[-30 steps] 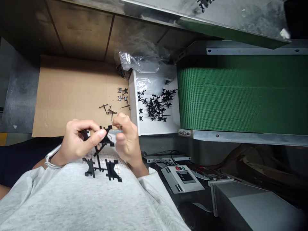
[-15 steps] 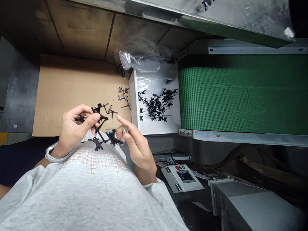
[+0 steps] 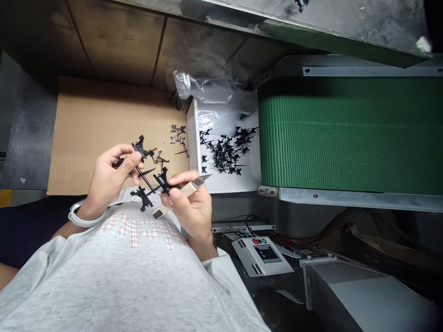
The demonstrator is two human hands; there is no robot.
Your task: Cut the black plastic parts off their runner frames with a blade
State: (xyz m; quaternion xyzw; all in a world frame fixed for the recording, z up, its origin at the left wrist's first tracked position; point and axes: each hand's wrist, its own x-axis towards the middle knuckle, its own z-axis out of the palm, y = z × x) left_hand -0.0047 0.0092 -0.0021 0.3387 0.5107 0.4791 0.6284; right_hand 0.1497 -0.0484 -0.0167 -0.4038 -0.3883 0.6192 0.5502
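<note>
Two grips close on one black frame (image 3: 145, 179): the left hand (image 3: 112, 173) pinches it by an upper X-shaped part (image 3: 140, 148), thumb on top, while the right hand (image 3: 188, 207) has thumb and index finger on another such part (image 3: 162, 180). Half a second ago that index finger pointed out straight; now it bends in. The right grip also holds a knife (image 3: 188, 190); its beige handle now shows, crossing behind the thumb, the blade slanting up and away. A lower part (image 3: 141, 198) sits just left of the right grip. The frame is higher than a second ago, when it hung before the shirt (image 3: 131, 281). Beyond the left grip, loose runners (image 3: 161, 160) lie on the cardboard (image 3: 104, 120) as before; beyond the right, the white tray (image 3: 193, 133) holds its unchanged pile (image 3: 224, 154).
</note>
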